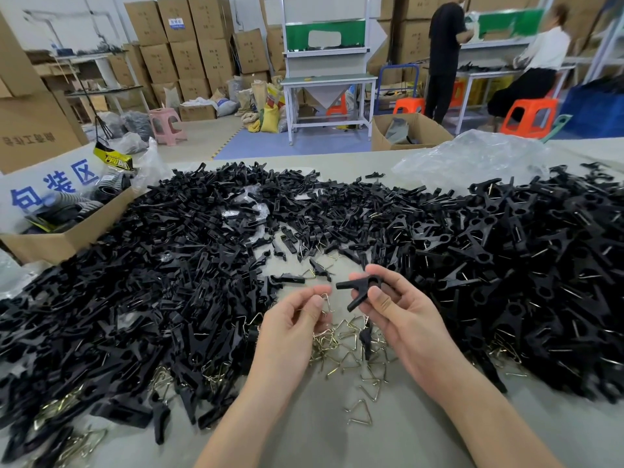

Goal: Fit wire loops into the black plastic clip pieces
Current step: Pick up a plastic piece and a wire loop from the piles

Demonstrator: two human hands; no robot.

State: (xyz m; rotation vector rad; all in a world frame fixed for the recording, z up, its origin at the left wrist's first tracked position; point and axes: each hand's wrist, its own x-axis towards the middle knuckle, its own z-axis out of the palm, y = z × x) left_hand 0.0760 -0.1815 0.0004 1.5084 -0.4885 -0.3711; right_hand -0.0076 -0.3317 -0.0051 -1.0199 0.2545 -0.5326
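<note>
Black matte plastic everywhere, basically. A forked clip piece (357,292) is pinched between thumb and curled fingers of the right hand (401,314), held above the grey table (337,434). A thin, brassy wire loop (327,300) is gripped at the fingertips of the left hand (290,325), just beside the clip's prongs, with a small gap between them. Triangular loose wire loops (353,346) are scattered under both hands, and spiky heaps of clip pieces (169,265) are piled either side. A crinkly clear plastic bag (472,160) is seen further back.

Stacked cardboard boxes (189,45) far left, white workbench (329,77) far centre, orange stools (533,104) far right, pink stool (167,113) on grey floor (202,138), blue mat (304,145).
</note>
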